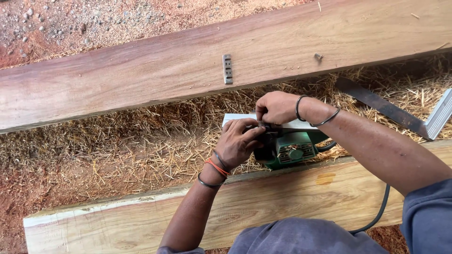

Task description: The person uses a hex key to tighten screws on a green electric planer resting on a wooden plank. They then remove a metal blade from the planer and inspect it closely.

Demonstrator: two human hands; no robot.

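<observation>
Both hands meet on one small dark part on top of a green electric hand planer with a flat silver metal base [287, 146]. The left hand [238, 146] pinches this part with its fingers closed, and the right hand [278, 107] is closed on it from the far side; what sits inside the grip is too small to tell. The planer lies on its side right under the grip, down in the gap between two planks, on a bed of pale wood shavings [141, 141]. It looks heavy and hard, with a smooth metal base that could slip, so the thick green body looks like the best place to hold it. A black cord [379, 211] runs from it toward the person. Just nearer than the grip is a pale yellow wooden plank [141, 221]. Past the grip lies a wide reddish wooden plank [141, 70], and on it rest a small grey metal blade strip [227, 68] and a little screw [318, 57]. Off to the right side lies a long dark metal square [386, 109].
</observation>
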